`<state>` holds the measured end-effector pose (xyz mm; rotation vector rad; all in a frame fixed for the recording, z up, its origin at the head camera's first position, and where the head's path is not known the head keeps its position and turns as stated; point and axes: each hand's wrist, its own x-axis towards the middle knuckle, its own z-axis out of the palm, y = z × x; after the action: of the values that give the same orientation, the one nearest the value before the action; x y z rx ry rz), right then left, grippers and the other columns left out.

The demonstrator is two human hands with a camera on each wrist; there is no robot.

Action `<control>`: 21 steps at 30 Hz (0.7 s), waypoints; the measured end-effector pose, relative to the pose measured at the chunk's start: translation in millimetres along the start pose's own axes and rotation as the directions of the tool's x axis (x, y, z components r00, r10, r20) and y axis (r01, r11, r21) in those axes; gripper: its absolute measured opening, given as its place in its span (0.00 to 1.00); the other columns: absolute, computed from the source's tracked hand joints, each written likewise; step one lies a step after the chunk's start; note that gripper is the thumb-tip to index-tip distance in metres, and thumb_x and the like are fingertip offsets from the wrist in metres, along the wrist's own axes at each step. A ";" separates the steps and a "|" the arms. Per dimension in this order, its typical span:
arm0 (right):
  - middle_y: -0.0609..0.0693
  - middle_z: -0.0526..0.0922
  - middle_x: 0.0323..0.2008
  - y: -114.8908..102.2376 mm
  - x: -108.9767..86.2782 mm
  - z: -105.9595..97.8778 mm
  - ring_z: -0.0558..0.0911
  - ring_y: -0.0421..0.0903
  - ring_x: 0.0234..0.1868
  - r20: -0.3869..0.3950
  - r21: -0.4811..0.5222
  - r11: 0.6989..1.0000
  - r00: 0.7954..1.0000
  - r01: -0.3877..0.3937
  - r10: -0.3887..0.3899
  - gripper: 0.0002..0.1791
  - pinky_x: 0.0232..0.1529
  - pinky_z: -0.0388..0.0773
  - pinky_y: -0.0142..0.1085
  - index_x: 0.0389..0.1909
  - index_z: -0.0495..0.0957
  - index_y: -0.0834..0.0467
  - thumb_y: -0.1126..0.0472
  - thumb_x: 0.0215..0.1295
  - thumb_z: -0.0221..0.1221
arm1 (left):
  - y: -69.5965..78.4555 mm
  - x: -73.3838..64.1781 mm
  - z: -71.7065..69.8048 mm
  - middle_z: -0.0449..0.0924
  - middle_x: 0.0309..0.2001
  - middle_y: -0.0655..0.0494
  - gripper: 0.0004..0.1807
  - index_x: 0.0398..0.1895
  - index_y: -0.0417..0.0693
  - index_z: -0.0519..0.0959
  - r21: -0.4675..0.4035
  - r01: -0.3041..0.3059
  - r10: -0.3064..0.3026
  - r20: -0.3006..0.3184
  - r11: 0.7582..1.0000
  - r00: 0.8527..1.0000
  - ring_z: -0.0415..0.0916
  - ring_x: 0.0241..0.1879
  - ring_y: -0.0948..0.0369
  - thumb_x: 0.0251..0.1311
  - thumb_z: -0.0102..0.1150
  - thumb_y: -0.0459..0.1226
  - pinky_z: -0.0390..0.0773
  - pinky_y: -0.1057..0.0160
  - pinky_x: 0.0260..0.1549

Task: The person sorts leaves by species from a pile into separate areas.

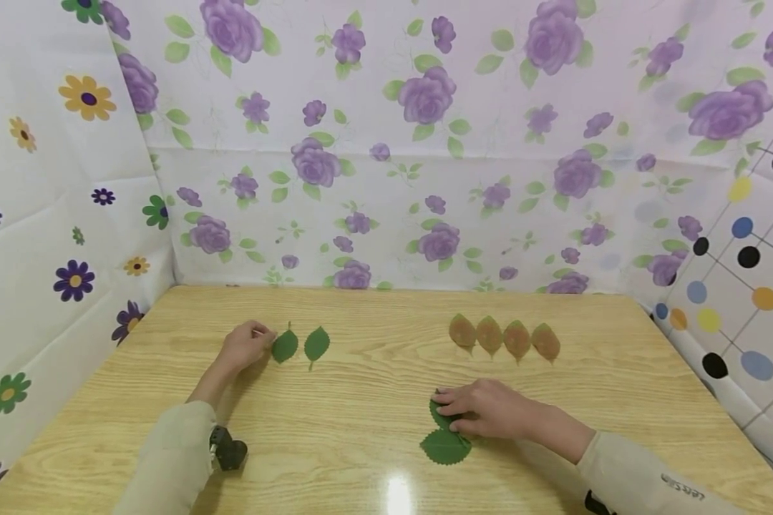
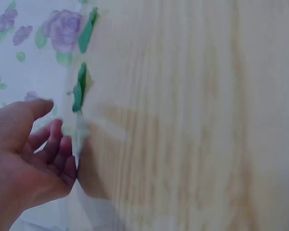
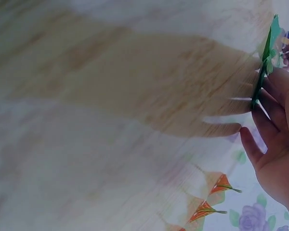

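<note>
My left hand rests at the left of the table beside a green leaf. Its thumb and loosely bent fingers stand apart in the left wrist view, with nothing between them. A second green leaf lies just right of the first. At the centre right, my right hand lies palm down with its fingertips on a green leaf, partly covering it. Another green leaf lies just below those fingers. In the right wrist view, the fingers look extended along the table over the leaf edge.
Several reddish-brown leaves form a row at the back right of the wooden table. Behind the table hangs a cloth with purple flowers. Patterned cloths also stand at the left and right sides.
</note>
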<state>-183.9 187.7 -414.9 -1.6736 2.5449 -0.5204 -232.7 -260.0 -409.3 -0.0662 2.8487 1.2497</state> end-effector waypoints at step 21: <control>0.57 0.75 0.59 1.7 -0.9 1.8 0.74 0.53 0.60 -0.006 0.032 0.999 1.000 -0.014 0.014 0.18 0.54 0.76 0.45 0.54 0.80 0.64 0.61 0.65 0.62 | 110.2 -71.4 109.4 0.81 0.47 0.43 0.16 0.49 0.33 0.80 -0.124 -0.425 0.443 0.287 0.897 0.850 0.79 0.45 0.50 0.61 0.62 0.35 0.81 0.56 0.42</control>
<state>-184.6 188.6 -417.2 -1.6453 2.5362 -0.5633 -165.9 -103.0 -399.2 0.7489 2.6282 1.2612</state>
